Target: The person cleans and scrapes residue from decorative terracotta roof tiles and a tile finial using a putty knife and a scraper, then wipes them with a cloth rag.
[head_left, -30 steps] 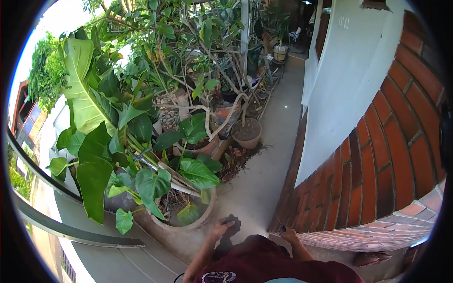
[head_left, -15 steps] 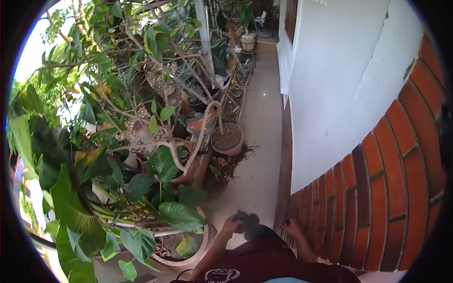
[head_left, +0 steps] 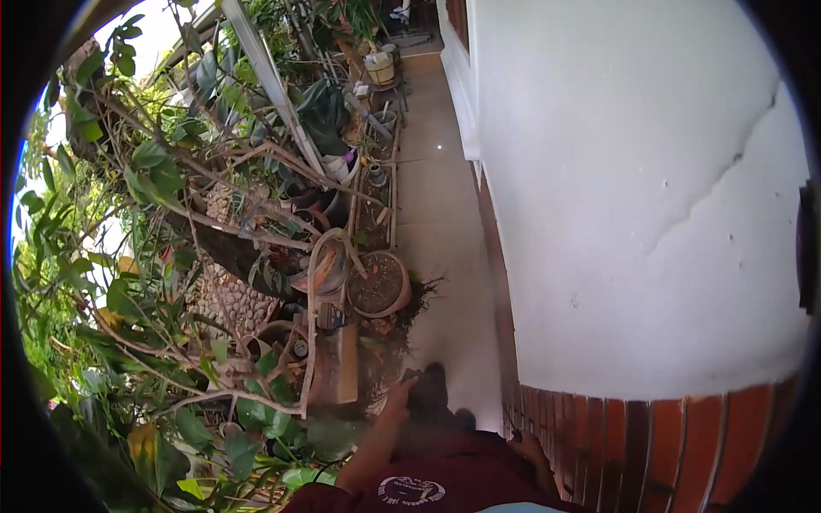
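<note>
My left hand [head_left: 398, 397] is closed around something dark at the lower middle, in front of my dark trousers and shoe, and I cannot make out what it is. Lower right of it, my right hand [head_left: 528, 446] is curled beside the brick-faced lower wall [head_left: 611, 440], with a small dark thing at its fingers that is too small to name. The maroon shirt [head_left: 445, 479] covers the bottom of the view. Ahead of my left hand, a round pot of soil [head_left: 379, 286] stands at the path's left edge, with dark roots and debris beside it.
A narrow tiled path [head_left: 436, 205] runs ahead between the planted bed and a cracked white wall [head_left: 633, 188]. Branches [head_left: 312, 342] and leaves crowd the left side. Farther along are a metal post [head_left: 272, 81] and a potted plant in a yellowish pot [head_left: 380, 68].
The view has turned and moved forward, showing more white wall and less brick. The round pot appears lower and farther left. Both hands are lower in view and still closed.
</note>
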A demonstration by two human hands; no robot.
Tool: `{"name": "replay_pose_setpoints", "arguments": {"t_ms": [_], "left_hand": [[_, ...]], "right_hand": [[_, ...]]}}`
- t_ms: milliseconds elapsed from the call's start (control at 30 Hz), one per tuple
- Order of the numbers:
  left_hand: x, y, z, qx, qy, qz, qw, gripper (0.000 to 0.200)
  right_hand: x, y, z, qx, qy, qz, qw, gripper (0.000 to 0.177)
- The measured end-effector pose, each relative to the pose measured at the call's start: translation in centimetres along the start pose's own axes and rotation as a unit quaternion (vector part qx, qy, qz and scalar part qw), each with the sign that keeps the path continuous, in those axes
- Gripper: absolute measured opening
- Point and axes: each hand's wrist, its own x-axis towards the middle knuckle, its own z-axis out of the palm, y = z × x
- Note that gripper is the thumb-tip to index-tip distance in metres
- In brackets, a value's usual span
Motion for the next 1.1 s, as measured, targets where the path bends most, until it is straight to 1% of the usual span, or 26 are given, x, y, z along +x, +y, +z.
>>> {"name": "replay_pose_setpoints", "arguments": {"t_ms": [67, 100, 167, 200, 233, 333, 367, 433, 467, 500, 567, 600, 667, 700, 767, 800, 900, 967, 1000, 1033, 1067, 1100], "left_hand": [[4.8, 2.0, 1.3, 0.013, 0.008, -0.009, 1.0, 0.035], [6.8, 3.6, 2.5, 0.022, 0.008, -0.012, 1.0, 0.032], [9.6, 7.1, 5.0, 0.031, -0.002, -0.01, 0.999, 0.029], [10.6, 9.6, 6.8, 0.03, -0.017, -0.001, 0.999, 0.028], [12.1, 12.3, 8.2, 0.028, -0.032, 0.009, 0.999, 0.028], [18.2, 17.3, 9.4, -0.028, -0.061, -0.026, 0.997, 0.037], [17.0, 21.0, 11.5, -0.009, -0.047, 0.004, 0.999, 0.035], [17.9, 25.8, 13.3, -0.032, -0.052, 0.005, 0.998, 0.034], [18.6, 27.5, 13.7, -0.04, -0.052, 0.005, 0.998, 0.034], [19.9, 28.9, 14.0, -0.046, -0.049, 0.028, 0.997, 0.035], [22.3, 31.6, 14.1, -0.069, -0.066, 0.028, 0.995, 0.035], [23.1, 33.1, 14.7, -0.082, -0.073, 0.028, 0.994, 0.034], [24.0, 35.2, 15.8, -0.087, -0.039, 0.022, 0.995, 0.034], [24.6, 36.5, 16.6, -0.09, -0.021, 0.02, 0.996, 0.034], [27.9, 37.1, 17.4, -0.131, -0.018, 0.008, 0.991, 0.035], [29.3, 37.7, 18.3, -0.152, -0.019, 0.004, 0.988, 0.035], [34.0, 40.1, 21.6, -0.151, 0.032, -0.07, 0.986, 0.038], [38.8, 41.3, 23.4, -0.144, -0.001, -0.063, 0.988, 0.038], [40.1, 43.1, 25.6, -0.139, -0.018, -0.063, 0.988, 0.039], [41.2, 44.8, 27.6, -0.136, 0.002, -0.08, 0.987, 0.038], [41.9, 46.4, 29.2, -0.122, 0.007, -0.077, 0.99, 0.037], [42.8, 48.9, 31.5, -0.109, 0.006, -0.069, 0.992, 0.036]], "right_hand": [[3.1, -0.2, 0.6, 0.021, 0.018, -0.058, 0.998, 0.036], [5.1, -0.9, 0.3, 0.0, 0.012, -0.033, 0.999, 0.038], [8.5, -3.1, -0.7, 0.043, 0.038, -0.055, 0.997, 0.04], [10.3, -5.7, -1.7, 0.063, 0.053, -0.068, 0.994, 0.041], [11.8, -9.5, -3.8, -0.084, 0.044, -0.049, 0.994, 0.041], [16.7, -16.0, -6.7, -0.048, 0.081, -0.047, 0.994, 0.042], [18.0, -19.2, -8.5, -0.054, 0.089, -0.048, 0.993, 0.041], [19.2, -25.7, -11.1, -0.061, 0.099, -0.047, 0.992, 0.038], [20.0, -27.9, -12.2, -0.052, 0.098, -0.052, 0.992, 0.037], [21.1, -30.0, -13.2, -0.042, 0.098, -0.057, 0.993, 0.036], [23.4, -33.5, -14.9, -0.045, 0.112, -0.069, 0.99, 0.032], [24.7, -35.1, -15.9, -0.042, 0.105, -0.069, 0.991, 0.034], [27.2, -38.1, -18.0, -0.038, 0.086, -0.068, 0.993, 0.04], [28.6, -39.7, -19.1, -0.05, 0.083, -0.067, 0.993, 0.039], [31.9, -42.7, -21.3, -0.074, 0.079, -0.068, 0.992, 0.036], [34.0, -44.1, -22.5, -0.076, 0.084, -0.09, 0.989, 0.036], [40.1, -47.8, -25.3, -0.08, 0.09, -0.142, 0.982, 0.036], [44.7, -50.5, -27.6, -0.083, 0.086, -0.161, 0.98, 0.036], [46.8, -52.3, -29.3, -0.087, 0.074, -0.154, 0.982, 0.037], [48.2, -53.8, -30.5, -0.088, 0.06, -0.141, 0.984, 0.038], [49.3, -55.2, -31.7, -0.09, 0.046, -0.127, 0.987, 0.039], [50.9, -56.6, -33.1, -0.089, 0.051, -0.125, 0.987, 0.039]]}}
